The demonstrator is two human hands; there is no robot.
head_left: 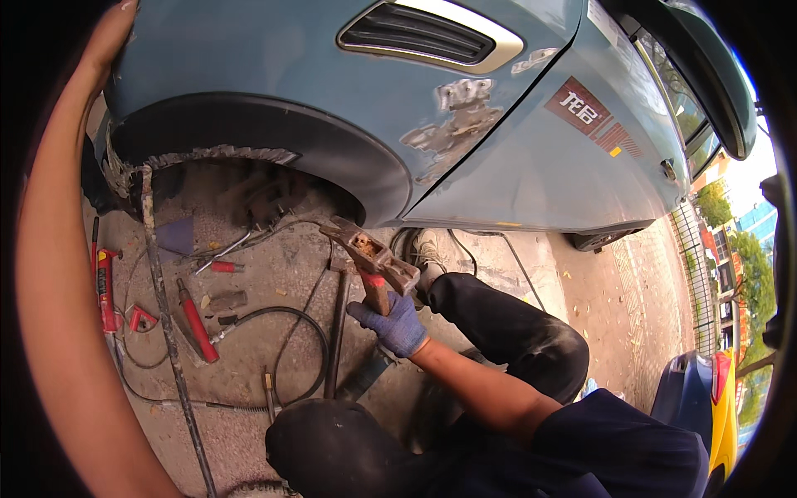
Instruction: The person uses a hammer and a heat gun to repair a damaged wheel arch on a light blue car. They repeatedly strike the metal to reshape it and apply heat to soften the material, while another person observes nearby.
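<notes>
Left hand (112, 37) is mostly cut off at the top edge, pressed on the blue car's fender (274, 75), so can't tell how its fingers sit. Gloved right hand (390, 324) is wrapped tight round a rusty hammer (374, 257) just below the wheel arch (249, 153). Hoses, red tools (198, 322) and a long bar (166, 315) crowd the ground beneath.

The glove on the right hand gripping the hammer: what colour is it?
Blue: a knitted glove on the right hand, seen best in the head view.

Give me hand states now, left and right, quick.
Left hand: bare, pressed on the blue car fender; open or closed cannot be told.
Right hand: blue glove, closed on the hammer handle.
</notes>
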